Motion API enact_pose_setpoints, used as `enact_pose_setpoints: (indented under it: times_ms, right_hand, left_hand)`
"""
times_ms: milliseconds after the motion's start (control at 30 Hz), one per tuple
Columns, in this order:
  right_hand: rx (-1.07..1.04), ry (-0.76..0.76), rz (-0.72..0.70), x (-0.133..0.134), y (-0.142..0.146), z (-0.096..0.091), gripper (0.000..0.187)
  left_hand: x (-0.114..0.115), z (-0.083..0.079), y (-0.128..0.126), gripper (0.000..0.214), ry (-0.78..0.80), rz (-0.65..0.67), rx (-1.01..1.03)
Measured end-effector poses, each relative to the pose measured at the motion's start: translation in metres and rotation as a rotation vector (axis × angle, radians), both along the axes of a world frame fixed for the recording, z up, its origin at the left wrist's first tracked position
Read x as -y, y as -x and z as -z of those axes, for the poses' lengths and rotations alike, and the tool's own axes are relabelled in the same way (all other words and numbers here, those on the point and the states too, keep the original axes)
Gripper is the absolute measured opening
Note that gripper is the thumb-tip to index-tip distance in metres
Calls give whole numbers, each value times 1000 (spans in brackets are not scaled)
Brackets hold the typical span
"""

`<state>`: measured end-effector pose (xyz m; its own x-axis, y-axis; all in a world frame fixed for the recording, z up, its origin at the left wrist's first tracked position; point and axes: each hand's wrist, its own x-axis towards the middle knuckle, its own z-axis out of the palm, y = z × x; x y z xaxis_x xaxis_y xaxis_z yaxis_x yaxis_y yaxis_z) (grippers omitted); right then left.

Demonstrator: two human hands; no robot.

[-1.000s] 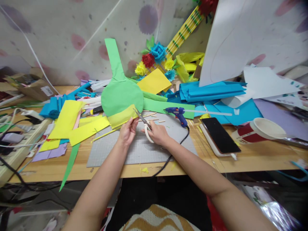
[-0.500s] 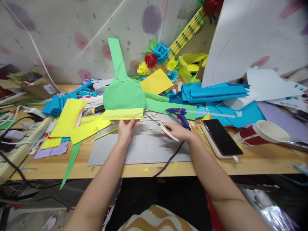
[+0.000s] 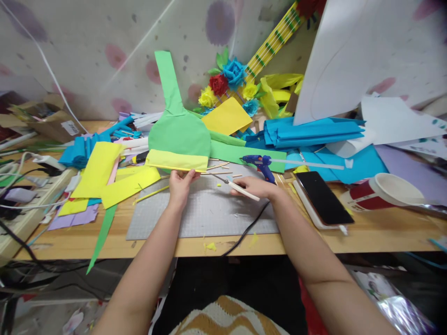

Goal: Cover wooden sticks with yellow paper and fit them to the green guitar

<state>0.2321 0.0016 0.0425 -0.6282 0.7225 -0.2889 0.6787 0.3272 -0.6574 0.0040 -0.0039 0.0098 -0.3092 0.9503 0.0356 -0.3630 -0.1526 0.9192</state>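
My left hand (image 3: 180,186) pinches the lower edge of a folded yellow-green paper strip (image 3: 176,160), which lies across the bottom of a round green paper shape with a long neck (image 3: 179,130). My right hand (image 3: 258,187) rests on the grey cutting mat (image 3: 202,214) with its fingers closed on white-handled scissors (image 3: 234,185), whose blades point left and lie low over the mat. A blue hot-glue gun (image 3: 260,164) sits just behind my right hand, its black cord running off the table's front edge.
A black phone (image 3: 323,197) and a tipped red-and-white paper cup (image 3: 380,190) lie to the right. Blue paper sheets (image 3: 310,132), yellow sheets (image 3: 101,172), paper flowers (image 3: 223,83) and a large white board (image 3: 366,51) crowd the back. Cables and a power strip (image 3: 31,186) fill the left.
My right hand has drawn the scissors away from the strip and lowered them onto the mat at the right. My left hand has turned the strip flat and level against the green shape.
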Motion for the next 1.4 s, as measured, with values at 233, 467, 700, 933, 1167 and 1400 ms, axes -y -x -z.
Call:
enact_pose_setpoints:
  times_ms: [233, 467, 700, 933, 1167, 1400]
  right_hand:
    - [-67, 194, -113, -10, 3, -9, 37]
    - [-59, 338, -157, -21, 7, -9, 31]
    - [-100, 448, -159, -25, 14, -12, 29]
    - [-163, 539, -218, -33, 16, -8, 28]
    - [-97, 487, -137, -28, 18, -11, 33]
    - [-59, 389, -159, -27, 17, -15, 40]
  left_hand:
    - [-1, 2, 2, 46, 16, 25, -58]
    - [-1, 2, -2, 46, 16, 61, -38]
    - [-2, 3, -4, 47, 37, 76, -15]
    - [-3, 6, -4, 46, 46, 98, -21]
    - [-3, 7, -3, 48, 63, 85, -35]
    - [-4, 7, -3, 50, 73, 92, -34]
